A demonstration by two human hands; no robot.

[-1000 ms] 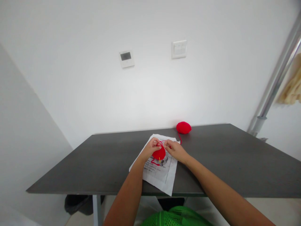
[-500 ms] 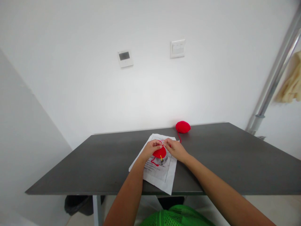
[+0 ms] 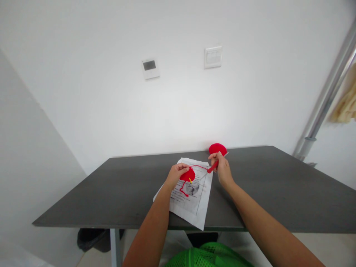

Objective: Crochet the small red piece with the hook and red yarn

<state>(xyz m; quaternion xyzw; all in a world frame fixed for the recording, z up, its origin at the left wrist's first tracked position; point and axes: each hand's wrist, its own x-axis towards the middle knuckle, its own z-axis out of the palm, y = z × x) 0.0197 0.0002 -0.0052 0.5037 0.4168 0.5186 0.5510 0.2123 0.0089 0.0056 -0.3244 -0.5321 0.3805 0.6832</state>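
My left hand [image 3: 176, 175] pinches the upper left edge of a small red crocheted piece [image 3: 187, 174] above a printed sheet. A yellow stitch marker [image 3: 190, 181] hangs from its lower edge, and a red yarn tail [image 3: 182, 190] dangles onto the paper. To the right, my right hand [image 3: 221, 170] is closed around a crochet hook [image 3: 212, 167] with a red handle. Its thin metal shaft points down and left over the paper, apart from the piece. A strand of red yarn [image 3: 199, 166] runs from the piece toward the hook and right hand.
Under the hands lies the printed sheet [image 3: 191, 213] on a dark grey table [image 3: 97, 196]. Behind my right hand, a red yarn ball [image 3: 217, 148] rests near the wall, partly covered by the fingers. A black bin [image 3: 93, 239] stands below the table at left.
My right hand has moved right and away from the crocheted piece, and the crochet hook now shows plainly in it. The yarn strand between them is drawn out longer. The left hand keeps its hold.
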